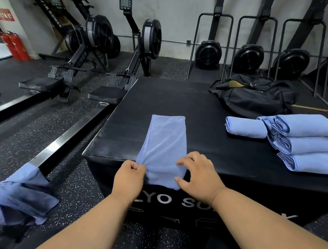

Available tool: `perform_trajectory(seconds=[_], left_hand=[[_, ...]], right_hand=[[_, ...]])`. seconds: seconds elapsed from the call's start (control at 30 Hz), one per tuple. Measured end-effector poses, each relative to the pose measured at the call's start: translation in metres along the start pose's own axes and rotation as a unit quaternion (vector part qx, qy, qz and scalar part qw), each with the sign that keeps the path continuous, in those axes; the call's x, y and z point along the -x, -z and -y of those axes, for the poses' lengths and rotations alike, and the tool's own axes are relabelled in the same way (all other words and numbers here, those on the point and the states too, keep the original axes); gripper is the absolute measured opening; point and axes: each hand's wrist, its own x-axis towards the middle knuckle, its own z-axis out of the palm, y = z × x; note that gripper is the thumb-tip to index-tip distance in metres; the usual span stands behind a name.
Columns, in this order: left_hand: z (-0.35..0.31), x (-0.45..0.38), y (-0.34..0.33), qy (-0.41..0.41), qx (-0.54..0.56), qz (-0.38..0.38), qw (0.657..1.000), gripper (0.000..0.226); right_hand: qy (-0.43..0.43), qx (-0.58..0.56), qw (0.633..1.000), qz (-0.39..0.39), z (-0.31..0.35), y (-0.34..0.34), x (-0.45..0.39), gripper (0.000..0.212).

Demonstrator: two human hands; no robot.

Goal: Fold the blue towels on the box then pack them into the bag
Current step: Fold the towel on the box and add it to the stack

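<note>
At lower centre of the frame, I had my left hand (pixel 129 174) and right hand (pixel 198 173) pinching the near corners of the limp, light blue microfibre towel (pixel 166 143) lying lengthwise on the black padded box (pixel 205 137), which I judged best gripped at its corners.

Our hands cover letters on the box (pixel 179 106) front; the frame's right edge cuts off the folded towel stack (pixel 305 143).

long blue towel (pixel 165 143) flat across black box (pixel 206 115).
</note>
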Motion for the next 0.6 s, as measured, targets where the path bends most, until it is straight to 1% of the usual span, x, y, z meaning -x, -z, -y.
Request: perform_trajectory(seconds=[0.07, 0.17, 0.33, 0.43, 0.5, 0.6], left_hand=[[0.003, -0.002, -0.001, -0.007, -0.006, -0.005, 1.000, 0.009], [0.009, -0.006, 0.000, 0.005, 0.000, 0.003, 1.000, 0.020], [0.016, -0.010, 0.003, 0.019, 0.001, -0.003, 1.000, 0.030], [0.020, -0.011, 0.003, 0.024, -0.016, 0.012, 1.000, 0.031], [0.019, -0.010, 0.003, 0.013, -0.037, 0.022, 0.999, 0.025], [0.015, -0.008, 0.005, -0.026, -0.067, 0.009, 0.997, 0.030]], right_hand=[[0.002, -0.004, 1.000, 0.001, 0.001, 0.000, 0.000, 0.053], [0.004, -0.003, 1.000, -0.003, 0.003, -0.001, 0.000, 0.056], [-0.002, 0.020, 1.000, 0.008, 0.003, -0.003, -0.001, 0.060], [-0.002, 0.027, 1.000, 0.007, 0.004, -0.003, -0.001, 0.061], [-0.005, 0.022, 1.000, 0.005, 0.004, -0.004, -0.001, 0.059], [-0.014, -0.007, 1.000, -0.003, 0.005, -0.004, -0.002, 0.054]])
